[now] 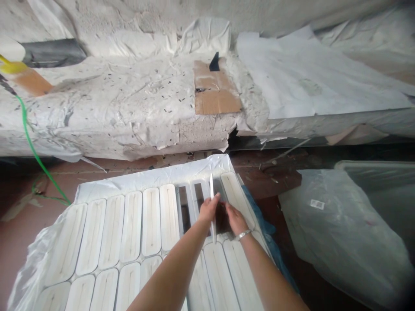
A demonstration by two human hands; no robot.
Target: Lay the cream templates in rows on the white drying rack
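Long white rounded panels (132, 226) lie in rows inside a box lined with white plastic. My left hand (209, 209) is closed on one thin white panel (212, 185), which stands on edge and shows as a narrow strip. Just right of it, my right hand (236, 219) has its fingers curled at the side of a dark brown rectangular area (222, 218). What these fingers grip is hidden. Two narrow dark strips (184, 209) show between pale edges left of my hands. A bracelet circles my right wrist.
Beyond the box runs a ledge (136, 108) under stained white sheeting, with a piece of cardboard (217, 90) on it. A yellow-handled brush (26, 75) and a green cord (29, 138) are at left. Clear plastic sheeting (343, 233) lies at right beside a pale bin (382, 168).
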